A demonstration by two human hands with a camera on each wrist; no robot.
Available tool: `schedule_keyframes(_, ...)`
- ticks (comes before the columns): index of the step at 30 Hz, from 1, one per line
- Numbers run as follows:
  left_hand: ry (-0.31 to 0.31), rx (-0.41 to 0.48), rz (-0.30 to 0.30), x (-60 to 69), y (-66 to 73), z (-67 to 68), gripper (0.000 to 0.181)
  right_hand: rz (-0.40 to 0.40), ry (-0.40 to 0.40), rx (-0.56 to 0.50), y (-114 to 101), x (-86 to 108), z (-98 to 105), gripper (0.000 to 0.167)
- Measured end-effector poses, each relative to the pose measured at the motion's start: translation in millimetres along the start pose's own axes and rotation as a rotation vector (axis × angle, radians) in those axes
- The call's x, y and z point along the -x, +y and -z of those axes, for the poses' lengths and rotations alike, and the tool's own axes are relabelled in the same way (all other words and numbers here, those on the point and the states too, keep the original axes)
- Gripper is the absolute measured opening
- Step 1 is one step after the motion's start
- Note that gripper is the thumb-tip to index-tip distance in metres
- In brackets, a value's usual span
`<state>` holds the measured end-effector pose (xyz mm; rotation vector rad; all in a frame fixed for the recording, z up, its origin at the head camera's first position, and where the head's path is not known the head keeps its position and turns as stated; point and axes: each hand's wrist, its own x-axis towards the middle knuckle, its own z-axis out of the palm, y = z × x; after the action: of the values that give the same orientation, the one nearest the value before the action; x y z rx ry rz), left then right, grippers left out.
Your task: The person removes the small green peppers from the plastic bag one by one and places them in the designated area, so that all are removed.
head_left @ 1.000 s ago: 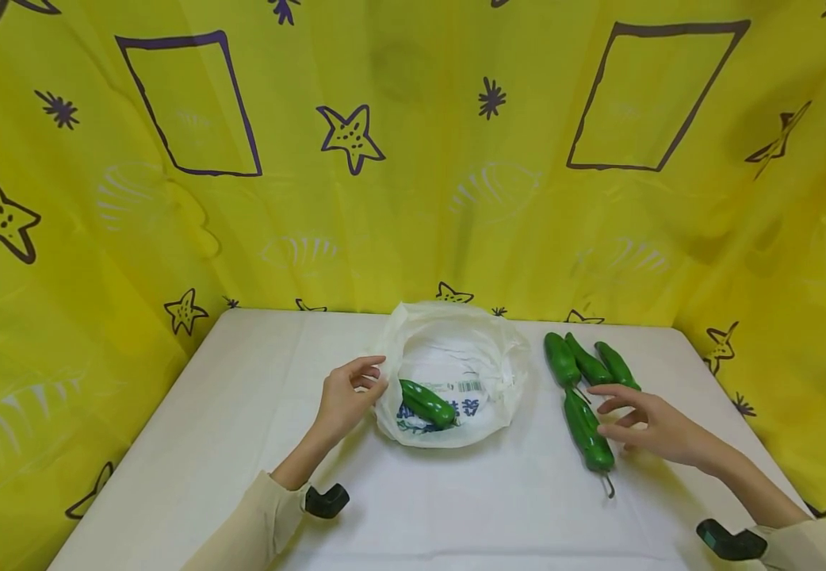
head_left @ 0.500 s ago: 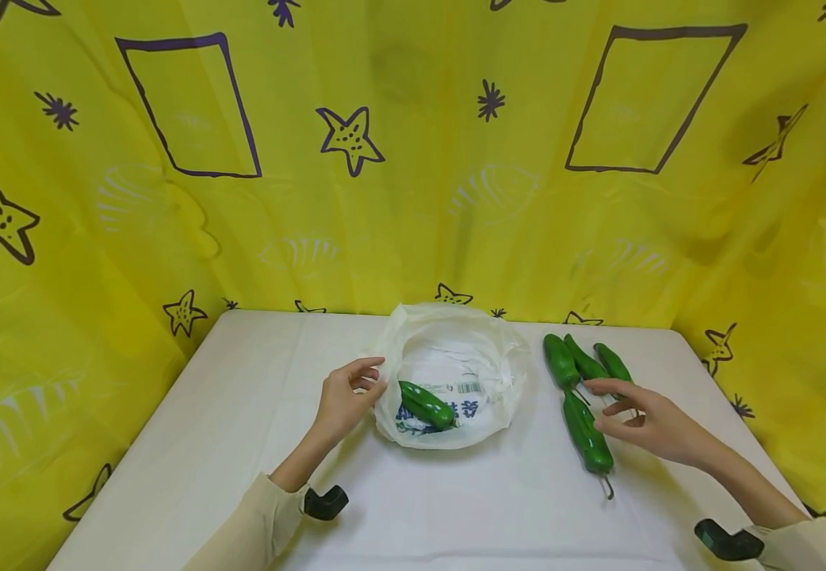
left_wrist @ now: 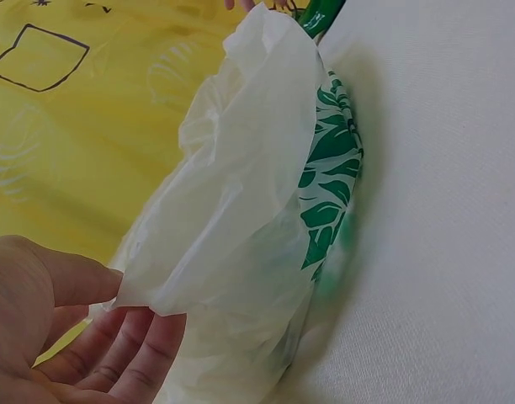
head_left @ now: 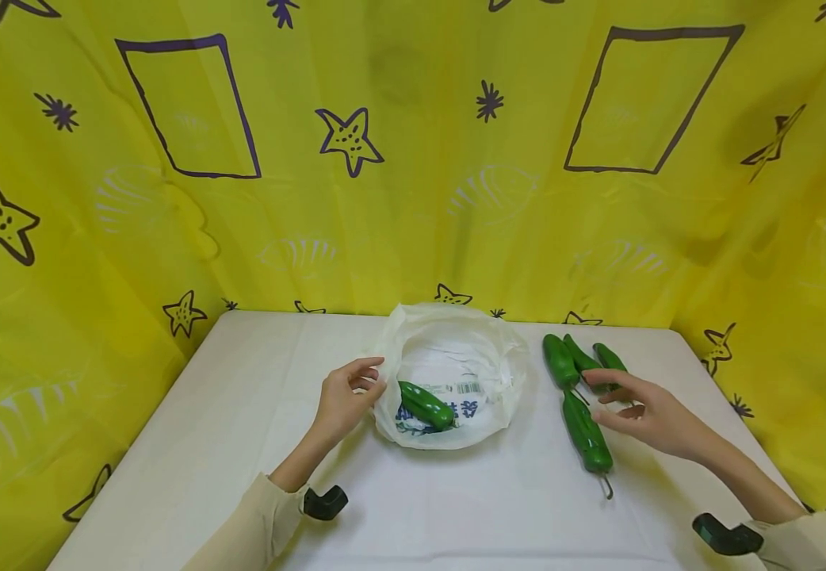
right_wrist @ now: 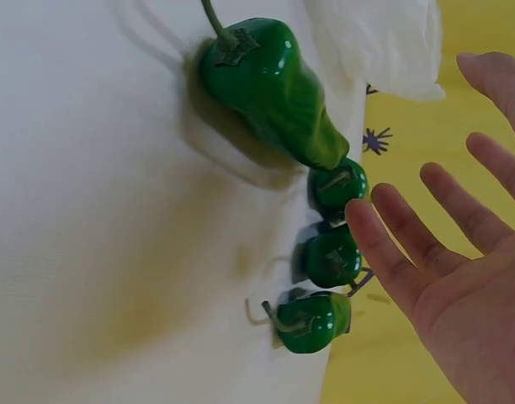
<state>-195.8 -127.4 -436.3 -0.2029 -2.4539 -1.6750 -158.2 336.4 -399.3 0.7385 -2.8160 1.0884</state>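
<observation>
A whitish plastic bag (head_left: 449, 438) stands on the table with its mouth spread wide. Inside it lies one green pepper (head_left: 426, 406), on the left near the printed part. My left hand (head_left: 342, 400) pinches the bag's left rim between thumb and fingers, as the left wrist view also shows. At the right, my right hand (head_left: 659, 416) hovers beside and above several loose green peppers, its fingers spread and holding nothing. The nearest pepper (right_wrist: 270, 88) has its stem toward me. Behind it sit three others, including a left one (head_left: 560, 361) and a right one (head_left: 608, 358).
A white cloth covers the table (head_left: 242, 452). Yellow curtains (head_left: 413, 198) with starfish drawings hang along the back and both sides. Dark wrist mounts (head_left: 325, 503) sit at both sleeves.
My right hand has drifted slightly up and to the left over the peppers, its fingers staying spread. The left hand, the bag and the peppers stay in place.
</observation>
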Motion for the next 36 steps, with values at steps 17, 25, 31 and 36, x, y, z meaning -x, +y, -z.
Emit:
schedule_keyframes(17,0.000,-0.004,-0.003,0.0,0.3,0.5,0.034,0.091,-0.012,0.058,-20.8,-23.8,10.7,0.056)
schedule_keyframes(25,0.003,-0.022,-0.004,0.0,1.2,0.4,0.034,0.096,-0.028,0.076,-34.3,-37.8,16.6,0.056)
schedule_keyframes(31,0.007,-0.025,0.000,-0.3,2.0,0.6,0.034,0.113,-0.027,0.082,-40.8,-48.0,18.4,0.056)
schedule_keyframes(36,0.006,-0.024,-0.001,-0.7,1.6,1.3,0.033,0.147,-0.039,0.065,-44.2,-57.3,17.2,0.055)
